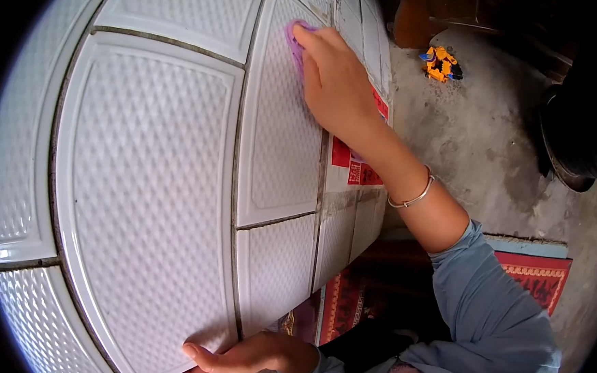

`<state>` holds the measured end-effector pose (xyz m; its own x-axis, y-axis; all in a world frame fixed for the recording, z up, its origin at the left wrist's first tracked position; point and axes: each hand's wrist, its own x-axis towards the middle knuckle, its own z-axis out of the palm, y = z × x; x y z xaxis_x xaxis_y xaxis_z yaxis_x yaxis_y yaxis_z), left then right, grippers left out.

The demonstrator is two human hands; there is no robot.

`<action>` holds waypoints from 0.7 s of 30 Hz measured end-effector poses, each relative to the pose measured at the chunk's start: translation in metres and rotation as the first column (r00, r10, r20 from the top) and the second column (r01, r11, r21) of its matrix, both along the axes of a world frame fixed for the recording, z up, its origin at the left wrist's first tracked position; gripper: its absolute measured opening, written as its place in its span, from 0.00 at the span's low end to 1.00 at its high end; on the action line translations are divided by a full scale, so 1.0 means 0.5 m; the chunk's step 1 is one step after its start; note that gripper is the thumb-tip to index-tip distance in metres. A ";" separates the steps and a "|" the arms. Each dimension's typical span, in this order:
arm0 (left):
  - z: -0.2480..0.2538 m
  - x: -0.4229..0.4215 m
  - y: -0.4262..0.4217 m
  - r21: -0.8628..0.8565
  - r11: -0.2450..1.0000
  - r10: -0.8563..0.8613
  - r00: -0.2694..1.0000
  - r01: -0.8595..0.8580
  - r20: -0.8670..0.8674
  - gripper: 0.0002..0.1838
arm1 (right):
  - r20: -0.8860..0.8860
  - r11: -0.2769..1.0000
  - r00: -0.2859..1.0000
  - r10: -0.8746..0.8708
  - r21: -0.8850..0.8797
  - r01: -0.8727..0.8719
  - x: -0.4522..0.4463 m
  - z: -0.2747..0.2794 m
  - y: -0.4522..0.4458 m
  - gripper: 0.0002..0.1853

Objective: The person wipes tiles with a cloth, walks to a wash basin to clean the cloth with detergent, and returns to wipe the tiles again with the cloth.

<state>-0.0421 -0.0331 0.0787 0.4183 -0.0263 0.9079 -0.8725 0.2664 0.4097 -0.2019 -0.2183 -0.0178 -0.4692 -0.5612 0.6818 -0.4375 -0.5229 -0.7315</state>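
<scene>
My right hand (339, 79), with a bangle on its wrist, presses a purple cloth (295, 39) against a white textured tile near the top of the view. Its fingers are closed on the cloth, most of which is hidden under them. Down at the bottom edge, my left hand (254, 358) lies by the tiled surface (148, 177) with its thumb apart and fingers stretched out, partly cut off by the frame. Nothing shows in it. Dark grout lines run between the tiles.
Red printed paper (364, 173) is stuck on the tiles beyond my right forearm. An orange and blue toy (441, 64) lies on the concrete floor (500, 130). A red patterned mat or box (532, 276) sits below, behind my sleeve. Something dark (574, 142) stands at the right.
</scene>
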 end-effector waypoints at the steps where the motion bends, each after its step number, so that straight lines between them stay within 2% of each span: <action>1: 0.001 -0.009 -0.004 -0.016 1.000 0.007 1.000 -0.007 0.000 0.41 | 0.016 0.999 1.000 0.005 0.037 -0.005 0.009 -0.004 0.011 0.18; 3: 0.002 -0.011 -0.003 -0.027 1.000 0.013 1.000 -0.013 0.002 0.41 | 0.034 0.997 0.999 0.007 0.079 -0.010 0.027 -0.003 0.046 0.18; 6: 0.001 -0.003 0.000 0.021 0.999 -0.026 0.999 0.025 0.029 0.41 | 0.030 0.998 0.997 0.065 0.002 -0.065 0.044 0.010 0.092 0.18; 8: -0.001 0.004 0.003 0.023 0.999 0.022 1.000 -0.022 -0.003 0.40 | 0.053 0.988 0.990 0.134 -0.091 -0.129 0.043 0.016 0.098 0.17; 15: 0.004 0.011 0.006 0.018 0.999 0.042 0.991 -0.045 0.126 0.40 | 0.072 0.999 0.997 0.023 0.023 -0.025 0.009 -0.037 0.015 0.16; 17: 0.004 0.011 0.008 0.041 0.998 0.032 0.994 -0.037 0.105 0.40 | 0.070 0.996 0.997 0.018 0.088 -0.024 0.012 -0.038 0.027 0.16; 21: -0.002 -0.005 0.001 0.042 0.999 -0.008 1.000 0.008 0.018 0.40 | 0.025 0.994 0.996 0.085 0.070 -0.086 0.031 -0.017 0.080 0.17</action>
<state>-0.0445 -0.0324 0.0776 0.4009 -0.0681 0.9136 -0.8780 0.2561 0.4044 -0.1863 -0.1781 -0.0264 -0.4319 -0.6463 0.6291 -0.3768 -0.5044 -0.7769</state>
